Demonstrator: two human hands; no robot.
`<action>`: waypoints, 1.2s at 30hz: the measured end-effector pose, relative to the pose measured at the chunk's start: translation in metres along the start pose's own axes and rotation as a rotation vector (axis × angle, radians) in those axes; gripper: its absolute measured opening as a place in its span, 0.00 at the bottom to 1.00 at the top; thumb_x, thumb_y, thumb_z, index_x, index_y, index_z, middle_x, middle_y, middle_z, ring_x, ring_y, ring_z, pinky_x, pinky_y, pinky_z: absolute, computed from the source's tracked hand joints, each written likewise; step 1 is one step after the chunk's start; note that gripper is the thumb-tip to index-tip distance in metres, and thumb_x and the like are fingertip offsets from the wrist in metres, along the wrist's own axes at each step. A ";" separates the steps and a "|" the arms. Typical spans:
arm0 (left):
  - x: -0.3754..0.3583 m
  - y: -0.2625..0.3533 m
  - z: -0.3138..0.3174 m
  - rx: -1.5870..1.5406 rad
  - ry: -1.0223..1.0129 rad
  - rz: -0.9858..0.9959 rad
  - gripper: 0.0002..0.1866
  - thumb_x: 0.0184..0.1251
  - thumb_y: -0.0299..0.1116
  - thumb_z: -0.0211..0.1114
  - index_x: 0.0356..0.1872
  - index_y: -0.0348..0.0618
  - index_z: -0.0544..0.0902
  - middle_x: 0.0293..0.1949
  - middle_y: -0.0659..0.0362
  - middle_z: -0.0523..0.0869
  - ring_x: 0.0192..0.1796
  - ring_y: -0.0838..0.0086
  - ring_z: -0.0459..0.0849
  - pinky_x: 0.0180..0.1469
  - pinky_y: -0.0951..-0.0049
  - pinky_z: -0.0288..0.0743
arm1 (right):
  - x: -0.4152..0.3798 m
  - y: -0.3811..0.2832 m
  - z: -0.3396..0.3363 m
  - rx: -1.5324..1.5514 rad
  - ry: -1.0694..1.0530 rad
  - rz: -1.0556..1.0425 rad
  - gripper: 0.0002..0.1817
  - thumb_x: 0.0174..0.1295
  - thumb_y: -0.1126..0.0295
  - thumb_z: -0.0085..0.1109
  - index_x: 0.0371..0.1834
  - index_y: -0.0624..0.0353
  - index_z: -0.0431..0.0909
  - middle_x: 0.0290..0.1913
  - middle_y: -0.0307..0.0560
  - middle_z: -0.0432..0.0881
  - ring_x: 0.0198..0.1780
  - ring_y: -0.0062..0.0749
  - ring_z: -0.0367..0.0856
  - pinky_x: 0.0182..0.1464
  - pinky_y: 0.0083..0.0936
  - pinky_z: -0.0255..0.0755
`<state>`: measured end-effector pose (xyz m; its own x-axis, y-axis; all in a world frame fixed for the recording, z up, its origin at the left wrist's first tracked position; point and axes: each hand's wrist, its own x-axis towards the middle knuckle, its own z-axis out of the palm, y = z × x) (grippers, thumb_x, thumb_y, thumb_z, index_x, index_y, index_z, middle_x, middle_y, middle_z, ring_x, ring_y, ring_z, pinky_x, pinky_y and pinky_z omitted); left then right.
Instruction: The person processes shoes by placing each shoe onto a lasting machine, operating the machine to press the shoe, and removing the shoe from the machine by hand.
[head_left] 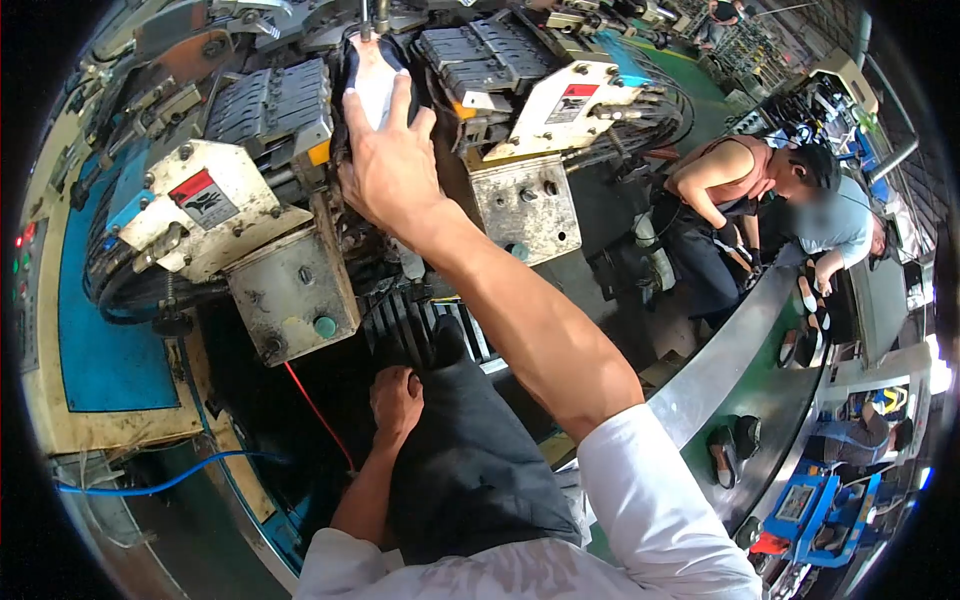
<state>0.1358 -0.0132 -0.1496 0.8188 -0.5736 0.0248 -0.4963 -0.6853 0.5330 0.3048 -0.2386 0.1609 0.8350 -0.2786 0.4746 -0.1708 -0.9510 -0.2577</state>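
My right hand (395, 170) reaches forward into the machine and grips the near end of a shoe (374, 84) with a pale sole side up and dark edges. Its fingers spread over the pale face, and my palm hides the near end. Two metal rods (374, 18) come down at the shoe's far end. Ribbed metal blocks (268, 105) flank the shoe on both sides. My left hand (396, 400) rests by my dark-trousered thigh with curled fingers; nothing shows in it.
Metal boxes (292, 305) and cream brackets (570, 108) jut toward me, with cables beside them. A blue hose (165, 489) runs at lower left. On the right, two people (725, 195) work by a curved conveyor (735, 370) near several shoes (724, 457).
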 end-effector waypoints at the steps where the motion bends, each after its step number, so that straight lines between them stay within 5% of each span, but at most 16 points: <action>1: 0.000 0.001 0.001 -0.004 0.021 -0.003 0.12 0.73 0.36 0.69 0.50 0.42 0.91 0.54 0.50 0.92 0.61 0.50 0.87 0.66 0.48 0.81 | 0.001 0.001 0.003 -0.028 0.009 -0.001 0.47 0.62 0.62 0.71 0.86 0.55 0.64 0.82 0.96 0.50 0.69 0.90 0.69 0.72 0.65 0.68; 6: -0.001 0.006 -0.007 0.006 -0.041 -0.030 0.13 0.74 0.37 0.68 0.51 0.42 0.91 0.54 0.49 0.92 0.61 0.49 0.87 0.66 0.48 0.81 | -0.002 -0.005 -0.007 0.040 -0.046 0.053 0.46 0.63 0.62 0.71 0.87 0.49 0.64 0.84 0.91 0.47 0.69 0.89 0.69 0.72 0.66 0.71; 10: 0.002 0.001 -0.004 0.035 -0.050 -0.052 0.15 0.77 0.40 0.66 0.53 0.41 0.90 0.57 0.45 0.90 0.63 0.46 0.85 0.68 0.47 0.79 | -0.020 0.000 -0.022 0.198 -0.088 0.102 0.45 0.64 0.66 0.69 0.88 0.43 0.64 0.90 0.78 0.43 0.81 0.89 0.57 0.77 0.67 0.68; 12: 0.000 0.010 -0.009 0.063 -0.026 -0.069 0.16 0.78 0.41 0.64 0.54 0.41 0.90 0.58 0.44 0.90 0.64 0.44 0.84 0.69 0.47 0.78 | -0.066 0.020 -0.011 0.243 0.126 -0.166 0.46 0.65 0.66 0.71 0.89 0.42 0.62 0.89 0.75 0.47 0.81 0.83 0.61 0.81 0.60 0.66; 14: -0.004 0.015 -0.013 0.081 -0.013 -0.088 0.17 0.78 0.42 0.63 0.54 0.41 0.90 0.58 0.42 0.89 0.64 0.42 0.84 0.70 0.46 0.77 | -0.143 0.040 -0.026 0.300 0.099 -0.222 0.43 0.66 0.71 0.69 0.87 0.45 0.65 0.88 0.70 0.53 0.82 0.72 0.64 0.83 0.54 0.64; 19: -0.007 0.008 -0.012 0.157 -0.120 -0.009 0.18 0.77 0.42 0.59 0.53 0.42 0.90 0.51 0.40 0.90 0.58 0.39 0.86 0.65 0.42 0.78 | -0.456 0.145 -0.040 0.192 0.054 0.310 0.35 0.58 0.80 0.65 0.74 0.60 0.79 0.72 0.64 0.78 0.71 0.64 0.77 0.74 0.51 0.75; 24: -0.007 -0.021 0.006 0.150 -0.135 0.031 0.21 0.80 0.41 0.59 0.61 0.36 0.87 0.58 0.40 0.89 0.64 0.42 0.85 0.68 0.45 0.76 | -0.821 0.202 -0.155 -0.358 0.046 1.111 0.18 0.65 0.74 0.66 0.58 0.64 0.86 0.56 0.64 0.85 0.59 0.61 0.83 0.62 0.50 0.80; 30: 0.017 -0.069 -0.008 -0.104 -0.276 0.032 0.27 0.87 0.46 0.59 0.71 0.33 0.83 0.67 0.40 0.87 0.70 0.46 0.83 0.74 0.55 0.73 | -1.020 0.224 -0.297 -0.503 -0.074 1.913 0.35 0.71 0.67 0.69 0.81 0.58 0.70 0.68 0.65 0.80 0.71 0.62 0.78 0.73 0.52 0.74; 34: 0.010 -0.084 -0.057 -0.004 -0.276 -0.022 0.27 0.88 0.46 0.59 0.72 0.33 0.82 0.71 0.42 0.85 0.72 0.49 0.82 0.76 0.56 0.72 | -1.043 0.312 -0.355 -0.527 -0.099 1.775 0.46 0.66 0.65 0.71 0.88 0.48 0.61 0.75 0.77 0.73 0.76 0.71 0.74 0.76 0.55 0.73; 36: -0.005 -0.082 -0.085 0.119 -0.285 -0.093 0.27 0.88 0.46 0.60 0.72 0.34 0.82 0.71 0.44 0.85 0.74 0.50 0.81 0.77 0.55 0.71 | -1.041 0.368 -0.366 -0.597 -0.131 1.588 0.50 0.66 0.64 0.71 0.91 0.37 0.57 0.84 0.79 0.62 0.81 0.74 0.67 0.79 0.56 0.69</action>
<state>0.1972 0.0836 -0.1212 0.7567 -0.5970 -0.2663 -0.4671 -0.7788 0.4186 -0.8187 -0.3471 -0.1202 -0.3099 -0.9508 0.0047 -0.9503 0.3096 -0.0319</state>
